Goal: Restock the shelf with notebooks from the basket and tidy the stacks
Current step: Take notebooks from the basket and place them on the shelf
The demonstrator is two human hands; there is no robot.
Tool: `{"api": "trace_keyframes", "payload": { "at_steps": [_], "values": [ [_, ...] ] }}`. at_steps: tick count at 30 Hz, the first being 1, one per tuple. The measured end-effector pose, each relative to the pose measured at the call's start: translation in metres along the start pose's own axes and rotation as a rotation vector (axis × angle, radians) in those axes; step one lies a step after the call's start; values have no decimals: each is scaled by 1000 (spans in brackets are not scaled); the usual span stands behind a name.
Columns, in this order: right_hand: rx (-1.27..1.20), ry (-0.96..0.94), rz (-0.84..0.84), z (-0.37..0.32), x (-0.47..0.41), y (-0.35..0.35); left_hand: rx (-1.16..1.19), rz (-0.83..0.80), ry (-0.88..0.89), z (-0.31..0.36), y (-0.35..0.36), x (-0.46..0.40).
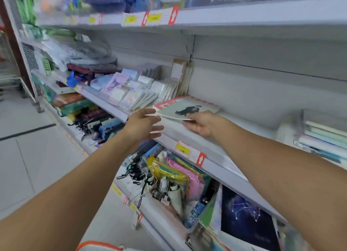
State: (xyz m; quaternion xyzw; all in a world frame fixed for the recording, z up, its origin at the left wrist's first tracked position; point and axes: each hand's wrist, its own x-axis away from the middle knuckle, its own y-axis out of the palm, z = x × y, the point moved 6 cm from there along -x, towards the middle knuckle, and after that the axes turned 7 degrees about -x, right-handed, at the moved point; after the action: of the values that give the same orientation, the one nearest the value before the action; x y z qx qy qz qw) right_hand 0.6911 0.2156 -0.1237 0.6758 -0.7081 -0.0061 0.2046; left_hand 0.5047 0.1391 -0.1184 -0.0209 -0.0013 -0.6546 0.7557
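Note:
A pale green notebook (185, 107) with a red-striped edge and a dark silhouette on its cover lies on the white middle shelf (189, 134). My right hand (201, 124) grips its near corner, thumb on the cover and fingers underneath. My left hand (143, 124) hovers just left of the notebook with fingers straight, the fingertips close to its left edge and holding nothing. An orange-rimmed basket edge (99, 246) peeks in at the bottom of the view.
Small pastel notebooks and packets (131, 89) crowd the shelf to the left of the notebook. A stack of pale books (323, 140) sits at the far right. The shelf below holds pouches and a dark constellation notebook (246, 219). A yellow price tag (185, 149) hangs on the shelf rim.

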Motion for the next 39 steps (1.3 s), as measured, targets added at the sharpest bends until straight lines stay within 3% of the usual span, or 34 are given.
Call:
{"api": "trace_keyframes", "payload": {
  "at_steps": [4,9,18,26,29,34,39],
  "values": [
    [501,-60,18,6,-23,-5,-46,9,-17,-12,3,-16],
    [745,-157,115,0,-39,-2,-73,12,-27,-20,5,-24],
    [787,-131,128,0,-44,1,-110,31,-50,-35,-8,-27],
    [998,-271,189,-3,-41,3,-151,21,-57,-42,-15,-22],
    [989,-213,195,-6,-45,2,-337,104,87,-25,-26,-32],
    [1221,-276,271,-11,-55,-4,-718,227,311,11,-20,-70],
    [1121,-375,232,9,-79,-15,-1019,74,42,10,17,-129]
  ]
}}
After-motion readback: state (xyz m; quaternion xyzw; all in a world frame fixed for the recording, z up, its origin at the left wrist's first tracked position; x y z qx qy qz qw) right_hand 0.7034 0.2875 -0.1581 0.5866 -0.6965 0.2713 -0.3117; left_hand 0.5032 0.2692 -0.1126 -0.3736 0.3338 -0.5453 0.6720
